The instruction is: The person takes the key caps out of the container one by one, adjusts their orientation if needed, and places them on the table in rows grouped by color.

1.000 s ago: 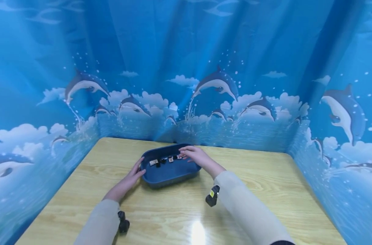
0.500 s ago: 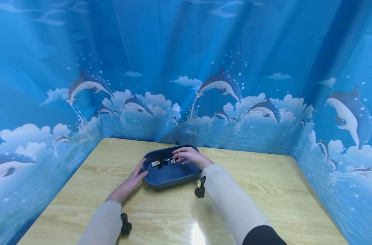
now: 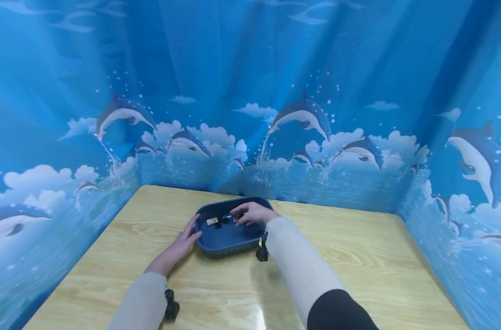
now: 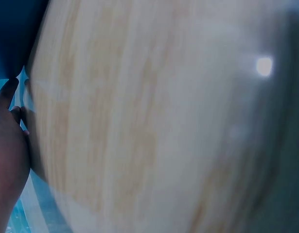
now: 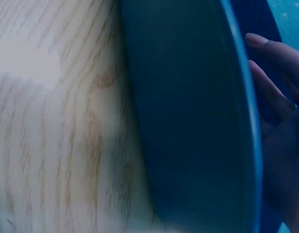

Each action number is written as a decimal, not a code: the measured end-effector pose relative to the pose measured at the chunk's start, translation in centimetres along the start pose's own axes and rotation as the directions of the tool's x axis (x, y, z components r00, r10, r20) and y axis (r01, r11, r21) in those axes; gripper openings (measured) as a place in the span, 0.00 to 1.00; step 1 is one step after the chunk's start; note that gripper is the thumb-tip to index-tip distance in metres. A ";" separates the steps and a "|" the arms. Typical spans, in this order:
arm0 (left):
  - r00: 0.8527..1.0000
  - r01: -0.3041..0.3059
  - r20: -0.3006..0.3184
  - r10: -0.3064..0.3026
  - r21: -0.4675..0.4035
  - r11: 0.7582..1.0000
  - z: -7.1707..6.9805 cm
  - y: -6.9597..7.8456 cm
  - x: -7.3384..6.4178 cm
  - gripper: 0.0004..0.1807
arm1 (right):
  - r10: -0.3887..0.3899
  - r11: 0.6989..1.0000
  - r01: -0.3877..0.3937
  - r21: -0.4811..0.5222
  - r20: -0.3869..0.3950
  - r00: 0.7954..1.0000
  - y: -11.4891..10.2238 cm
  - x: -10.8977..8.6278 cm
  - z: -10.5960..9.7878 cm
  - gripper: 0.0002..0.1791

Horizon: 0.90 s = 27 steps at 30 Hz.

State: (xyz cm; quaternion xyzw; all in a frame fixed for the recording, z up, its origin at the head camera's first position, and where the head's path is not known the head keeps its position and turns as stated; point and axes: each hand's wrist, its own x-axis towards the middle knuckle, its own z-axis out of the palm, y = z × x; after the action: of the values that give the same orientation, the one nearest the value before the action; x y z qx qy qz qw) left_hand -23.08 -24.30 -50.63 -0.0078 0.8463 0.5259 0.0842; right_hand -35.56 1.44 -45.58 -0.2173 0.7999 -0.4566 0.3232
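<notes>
A dark blue oblong tub (image 3: 223, 250) stands toward the back of the table, with several small pale and black block-like pieces (image 3: 212, 221) inside. My left hand (image 3: 183, 243) rests against the tub's left end, its fingers and thumb spread along the rim. In the left wrist view that hand shows at the left edge, fingertips close to the tub's corner. The right hand (image 3: 252, 214) reaches into the tub from the right. Its fingertips stand around a small pale piece with a dark marking (image 3: 235, 218). Behind the tub wall, the right wrist view shows two spread fingers (image 5: 273, 87).
The light wooden table (image 3: 337, 238) extends on both sides and in front of the tub. A blue curtain with dolphins (image 3: 250, 114) hangs close around its back and sides. A small black camera is worn on each sleeve (image 3: 289, 247).
My right hand has moved left and lower inside the tub, its fingertips coming down around the pale piece. The left hand keeps its place at the tub's end. The head view has shifted slightly.
</notes>
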 end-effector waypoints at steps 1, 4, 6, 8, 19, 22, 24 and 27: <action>1.000 0.000 -0.002 0.000 0.003 1.000 0.1 0.0 0.0 0.35 | 0.005 1.000 -0.005 -0.028 0.006 1.000 0.1 0.1 0.0 0.26; 1.000 0.000 -0.007 0.001 0.015 1.000 0.2 -0.2 0.0 0.35 | 0.021 0.996 -0.020 -0.082 0.014 1.000 0.5 0.3 0.1 0.27; 1.000 -0.002 -0.010 0.002 0.014 1.000 0.2 -0.2 0.1 0.35 | 0.022 0.994 -0.020 -0.103 0.019 1.000 0.5 0.3 0.1 0.28; 1.000 0.001 -0.007 0.000 0.011 1.000 0.2 -0.2 0.1 0.35 | 0.019 0.990 -0.015 -0.139 0.025 1.000 0.4 0.2 0.2 0.27; 1.000 0.007 -0.019 -0.006 0.029 1.000 0.2 0.1 0.0 0.34 | 0.027 0.934 0.003 -0.356 0.080 0.996 0.2 0.0 0.5 0.25; 1.000 -0.002 -0.026 0.002 0.034 0.999 0.2 0.0 0.1 0.34 | 0.036 0.923 -0.001 -0.386 0.082 0.996 0.2 0.0 0.4 0.23; 1.000 -0.004 -0.028 0.005 0.037 0.999 0.2 -0.1 0.2 0.34 | 0.045 0.914 -0.016 -0.405 0.064 0.997 0.2 0.0 0.4 0.20; 1.000 -0.004 -0.026 0.006 0.041 0.999 0.2 -0.2 0.2 0.34 | 0.052 0.907 -0.036 -0.419 0.027 0.998 0.3 -0.1 0.2 0.16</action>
State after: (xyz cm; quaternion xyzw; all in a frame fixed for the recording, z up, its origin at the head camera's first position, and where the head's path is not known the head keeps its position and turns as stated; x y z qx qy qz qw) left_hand -23.26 -24.17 -50.92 -0.0109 0.8580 0.5085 0.0719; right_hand -35.40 1.54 -45.89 -0.2720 0.8777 -0.2630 0.2942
